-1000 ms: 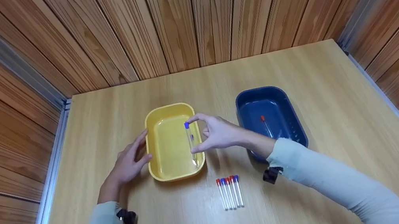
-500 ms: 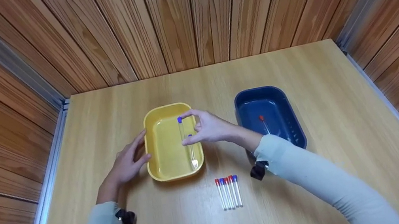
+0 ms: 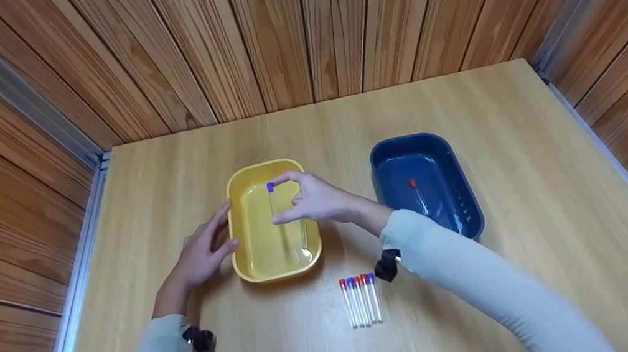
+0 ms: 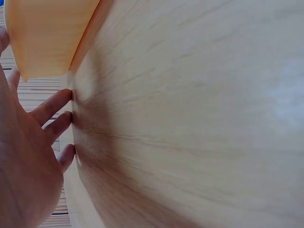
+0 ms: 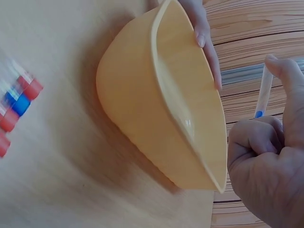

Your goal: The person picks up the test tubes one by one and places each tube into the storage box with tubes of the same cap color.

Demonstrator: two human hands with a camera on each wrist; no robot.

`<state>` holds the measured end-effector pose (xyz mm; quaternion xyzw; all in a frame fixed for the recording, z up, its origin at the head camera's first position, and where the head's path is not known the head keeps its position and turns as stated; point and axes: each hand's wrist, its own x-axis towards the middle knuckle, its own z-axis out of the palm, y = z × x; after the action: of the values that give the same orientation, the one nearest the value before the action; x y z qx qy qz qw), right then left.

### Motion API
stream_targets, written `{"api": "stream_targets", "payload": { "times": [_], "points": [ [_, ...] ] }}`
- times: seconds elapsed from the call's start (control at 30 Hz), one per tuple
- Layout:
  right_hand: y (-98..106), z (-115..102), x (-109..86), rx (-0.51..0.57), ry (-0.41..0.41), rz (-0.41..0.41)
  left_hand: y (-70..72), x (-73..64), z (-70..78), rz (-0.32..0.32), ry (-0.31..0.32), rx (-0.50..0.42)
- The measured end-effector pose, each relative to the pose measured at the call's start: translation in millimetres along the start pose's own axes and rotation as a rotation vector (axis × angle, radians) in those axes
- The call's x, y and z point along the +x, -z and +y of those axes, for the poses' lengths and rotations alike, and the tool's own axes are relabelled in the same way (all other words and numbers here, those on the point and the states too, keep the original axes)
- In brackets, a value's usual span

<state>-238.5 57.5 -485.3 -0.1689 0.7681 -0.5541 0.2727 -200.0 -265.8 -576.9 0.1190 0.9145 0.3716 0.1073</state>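
Blue-capped tube (image 3: 272, 204) pinched end to end in the right hand (image 3: 315, 199), one fingertip at the cap, thumb at the base. Held over the yellow tray (image 3: 260, 250), apart from its floor. Inside that tray, near the right wall, a second tube (image 3: 304, 237), upper end hidden behind the hand. Left hand (image 3: 207, 256) at the outer left wall, fingers relaxed and spread, touching but gripping nothing. On the surface (image 3: 290, 343), a row of five capped tubes (image 3: 361, 304); to the right, a blue tray (image 3: 396, 175) with a red-capped tube (image 3: 419, 197) inside.

Likely weak point: the end-to-end pinch, with so little contact. From too light a squeeze or an off-centre thumb, possibly a pivot and a drop. From too hard a squeeze, perhaps a sideways spring. From release at this height, a risk of bouncing, rolling or knocking the second tube.
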Motion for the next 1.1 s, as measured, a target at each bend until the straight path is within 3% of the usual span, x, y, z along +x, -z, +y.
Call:
{"api": "stream_targets", "payload": {
  "times": [0.23, 0.47, 0.67, 0.87, 1.1],
  "points": [
    [-3, 1, 8.1, 0.008, -0.052, 0.003, 1.0, 1.0, 2.7, -0.022, 0.024, -0.028],
    [-10, 7, 19.8, 0.07, -0.048, 0.019, -0.4, 0.0, 1.0, -0.039, 0.039, -0.036],
    [-16, 8, 27.5, 0.094, -0.088, 0.028, 1.0, 0.8, -1.0, -0.031, 0.021, -0.026],
    [-23, 13, 34.2, 0.175, -0.072, 0.043, 0.0, 1.0, -0.6, 0.0, -0.041, 0.023],
    [-29, 14, 41.6, 0.19, -0.087, 0.052, -0.6, 0.1, -2.2, -0.003, -0.028, 0.013]
  ]
}}
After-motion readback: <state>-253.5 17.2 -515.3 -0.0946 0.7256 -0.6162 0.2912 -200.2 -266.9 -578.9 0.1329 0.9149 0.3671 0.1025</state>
